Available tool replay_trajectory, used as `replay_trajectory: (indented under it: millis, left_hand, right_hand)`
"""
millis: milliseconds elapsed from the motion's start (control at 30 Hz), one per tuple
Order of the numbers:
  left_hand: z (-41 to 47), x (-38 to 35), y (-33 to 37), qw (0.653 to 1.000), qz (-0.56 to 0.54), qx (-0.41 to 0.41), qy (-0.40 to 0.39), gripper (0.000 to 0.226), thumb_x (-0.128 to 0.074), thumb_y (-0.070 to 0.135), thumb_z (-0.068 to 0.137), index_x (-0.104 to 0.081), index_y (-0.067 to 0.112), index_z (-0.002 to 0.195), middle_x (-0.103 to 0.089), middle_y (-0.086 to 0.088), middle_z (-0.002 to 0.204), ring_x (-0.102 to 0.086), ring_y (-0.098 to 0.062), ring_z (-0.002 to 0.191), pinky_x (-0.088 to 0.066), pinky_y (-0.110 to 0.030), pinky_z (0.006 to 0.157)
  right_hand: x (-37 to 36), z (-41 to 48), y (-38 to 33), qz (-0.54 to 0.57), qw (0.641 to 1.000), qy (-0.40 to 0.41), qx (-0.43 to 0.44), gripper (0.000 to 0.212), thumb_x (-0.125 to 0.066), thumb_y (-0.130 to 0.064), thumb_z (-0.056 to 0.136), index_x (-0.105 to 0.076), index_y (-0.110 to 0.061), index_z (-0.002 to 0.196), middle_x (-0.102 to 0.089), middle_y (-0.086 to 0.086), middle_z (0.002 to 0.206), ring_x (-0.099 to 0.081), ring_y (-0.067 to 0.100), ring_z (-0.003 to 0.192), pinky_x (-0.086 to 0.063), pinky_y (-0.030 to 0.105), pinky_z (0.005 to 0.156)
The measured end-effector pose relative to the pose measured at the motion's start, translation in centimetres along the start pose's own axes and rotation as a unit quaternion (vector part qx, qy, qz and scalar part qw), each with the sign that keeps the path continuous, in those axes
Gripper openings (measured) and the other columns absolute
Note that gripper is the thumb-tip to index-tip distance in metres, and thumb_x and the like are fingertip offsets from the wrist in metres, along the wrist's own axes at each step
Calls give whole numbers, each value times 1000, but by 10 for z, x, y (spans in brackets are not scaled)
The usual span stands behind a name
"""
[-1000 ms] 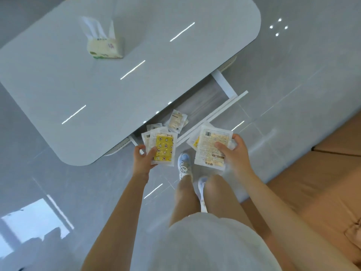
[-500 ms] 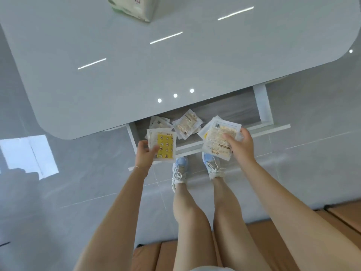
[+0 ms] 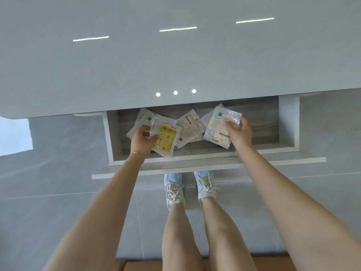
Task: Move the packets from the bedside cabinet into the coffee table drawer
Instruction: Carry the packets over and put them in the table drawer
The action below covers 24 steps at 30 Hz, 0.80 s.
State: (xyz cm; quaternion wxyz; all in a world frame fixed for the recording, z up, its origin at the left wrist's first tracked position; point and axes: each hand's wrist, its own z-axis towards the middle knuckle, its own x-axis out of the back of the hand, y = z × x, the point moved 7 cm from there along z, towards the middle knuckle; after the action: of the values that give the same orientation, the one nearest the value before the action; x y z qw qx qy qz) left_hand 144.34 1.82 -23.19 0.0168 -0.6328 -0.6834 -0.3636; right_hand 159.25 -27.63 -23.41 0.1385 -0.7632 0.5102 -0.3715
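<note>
The coffee table drawer [image 3: 287,124] stands pulled out under the grey tabletop [image 3: 175,55]. My left hand [image 3: 142,140] grips a small stack of clear packets, the top one with a yellow printed card [image 3: 166,139], low over the drawer's left part. My right hand [image 3: 239,132] pinches another stack of white and beige packets [image 3: 218,126] over the drawer's middle. Between the two stacks a couple of loose beige packets [image 3: 190,128] lie on the drawer's wood-grain bottom.
The drawer's white front panel [image 3: 283,163] juts toward my feet [image 3: 189,186], which stand just before it on the grey tiled floor. The tabletop overhangs the drawer's back half. An orange-brown edge [image 3: 273,261] shows at the bottom of the view.
I have leaned in over the drawer. Both hands moved forward and down with their packet stacks, from above the drawer's front panel to inside the drawer.
</note>
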Motion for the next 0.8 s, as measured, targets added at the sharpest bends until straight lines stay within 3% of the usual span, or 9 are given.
replay_trajectory:
  millis: [100, 200, 300, 367, 500, 567, 633, 700, 800]
  left_hand:
    - [4, 2, 2, 998, 39, -19, 54, 32, -67, 20, 84, -56, 11, 113, -61, -2, 100, -58, -19, 88, -51, -34, 76]
    - [0, 7, 4, 997, 42, -17, 60, 38, -66, 22, 85, -52, 13, 119, -62, -5, 112, -60, -22, 95, -51, -34, 79]
    - [-18, 18, 15, 994, 89, -28, 52, 48, -64, 27, 87, -48, 16, 131, -55, -9, 130, -56, -29, 112, -47, -37, 90]
    - [-42, 34, 27, 991, 119, -31, 60, 48, -61, 30, 88, -47, 21, 133, -52, -9, 134, -55, -28, 113, -45, -36, 89]
    - [-112, 66, 61, 990, 113, -80, 35, 46, -60, 30, 90, -48, 24, 134, -58, -6, 127, -58, -26, 107, -49, -39, 91]
    - [-152, 88, 81, 981, 155, -111, 41, 48, -58, 35, 90, -45, 28, 136, -54, -3, 134, -53, -25, 116, -43, -44, 100]
    - [-192, 108, 102, 961, 228, -146, 57, 54, -53, 43, 91, -38, 32, 141, -41, 1, 146, -37, -23, 134, -24, -45, 114]
    - [-231, 130, 121, 944, 276, -169, 67, 59, -49, 49, 91, -30, 35, 145, -30, 3, 153, -21, -21, 143, -7, -45, 118]
    - [-283, 165, 132, 933, 298, -178, 91, 65, -47, 55, 90, -23, 35, 147, -26, 2, 154, -16, -22, 144, -3, -47, 118]
  right_hand:
    - [-7, 11, 6, -49, 999, 14, 4, 28, -67, -15, 83, -56, -11, 108, -62, 0, 100, -61, 15, 81, -44, 17, 52]
    - [-8, 11, 4, -106, 994, 7, -1, 34, -69, -14, 81, -55, -13, 112, -60, 7, 118, -60, 19, 93, -42, 17, 56]
    - [-2, -7, -13, -155, 988, -8, 11, 51, -72, -21, 83, -50, -10, 128, -49, 12, 133, -54, 25, 115, -47, 27, 79]
    - [5, -31, -31, -184, 982, -23, 46, 59, -71, -28, 83, -47, -13, 134, -46, 11, 136, -51, 26, 120, -47, 37, 95]
    - [22, -103, -80, -245, 958, -68, 134, 57, -69, -42, 81, -48, -23, 131, -52, 5, 128, -54, 22, 114, -49, 43, 95]
    - [33, -148, -112, -311, 931, -85, 172, 57, -62, -48, 85, -45, -24, 134, -52, 5, 132, -51, 25, 120, -47, 44, 96]
    - [44, -190, -142, -392, 891, -97, 205, 61, -53, -53, 88, -40, -25, 140, -47, 6, 140, -45, 29, 126, -43, 42, 99]
    - [52, -232, -170, -472, 842, -107, 238, 66, -48, -58, 89, -33, -25, 145, -37, 7, 149, -35, 30, 135, -36, 43, 104]
    - [54, -294, -204, -541, 787, -130, 265, 71, -43, -63, 89, -23, -30, 149, -21, 4, 158, -18, 30, 144, -27, 51, 112]
